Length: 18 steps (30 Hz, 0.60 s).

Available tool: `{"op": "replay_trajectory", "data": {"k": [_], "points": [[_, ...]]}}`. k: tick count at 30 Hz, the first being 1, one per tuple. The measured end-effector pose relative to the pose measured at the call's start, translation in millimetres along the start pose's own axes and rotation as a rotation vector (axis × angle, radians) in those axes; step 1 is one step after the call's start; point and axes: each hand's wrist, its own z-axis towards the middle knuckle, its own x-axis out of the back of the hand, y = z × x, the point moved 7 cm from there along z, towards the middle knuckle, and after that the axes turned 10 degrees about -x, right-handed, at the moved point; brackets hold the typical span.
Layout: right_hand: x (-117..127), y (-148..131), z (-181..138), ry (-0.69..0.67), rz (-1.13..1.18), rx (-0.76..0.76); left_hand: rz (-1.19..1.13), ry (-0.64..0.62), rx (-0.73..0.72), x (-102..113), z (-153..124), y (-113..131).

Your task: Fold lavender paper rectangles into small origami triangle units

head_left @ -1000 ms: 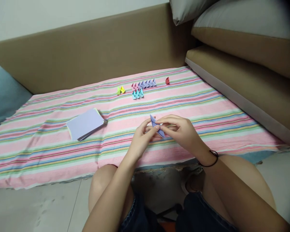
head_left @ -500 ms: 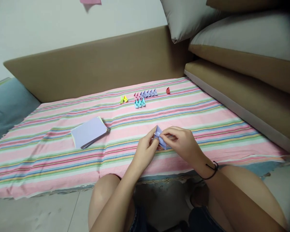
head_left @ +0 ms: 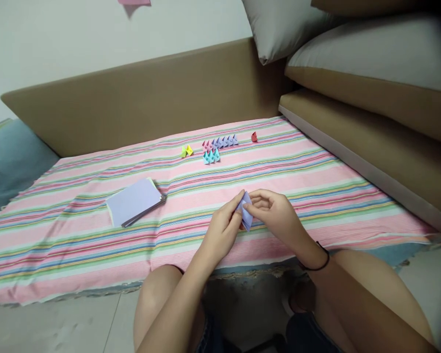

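Observation:
Between my hands is a folded piece of purple paper point(head_left: 247, 214), held above the front of the striped cloth. My left hand point(head_left: 224, 223) grips its left side, with the thumb on the near face and fingers behind. My right hand point(head_left: 274, 208) pinches its right side, the thumb pressed on the face and the other fingers curled behind. Farther back stand small folded paper pieces: a row of purple ones point(head_left: 225, 141) with pink ones point(head_left: 208, 145) at its left end, three turquoise ones point(head_left: 211, 157), yellow ones point(head_left: 187, 151) and one red piece point(head_left: 254, 137).
A stack of paper sheets point(head_left: 134, 202), purple on top, lies to the left on the striped cloth point(head_left: 77, 215). A brown backrest point(head_left: 143, 98) runs along the far side. Cushions point(head_left: 371, 113) are piled at the right, and a blue cushion point(head_left: 16, 162) sits at the left.
The purple paper has turned and now looks narrower, its open folds drawn together. My right hand's fingers have moved behind its right side. The view has shifted slightly.

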Motion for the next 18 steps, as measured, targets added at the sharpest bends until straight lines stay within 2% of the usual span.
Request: {"op": "replay_trajectory", "data": {"k": [9, 11, 15, 18], "points": [[-1, -10, -7, 0.161, -0.218, 0.045, 0.159, -0.062, -0.077, -5, -1, 3], [-1, -6, -5, 0.13, -0.175, 0.025, 0.191, -0.051, -0.101, -4, -1, 4], [-8, 2, 1, -0.026, -0.004, -0.02, 0.247, -0.04, -0.094, -2, 0, 3], [-7, 1, 0, -0.015, 0.0, -0.012, 0.235, -0.043, -0.111, -2, 0, 5]]}}
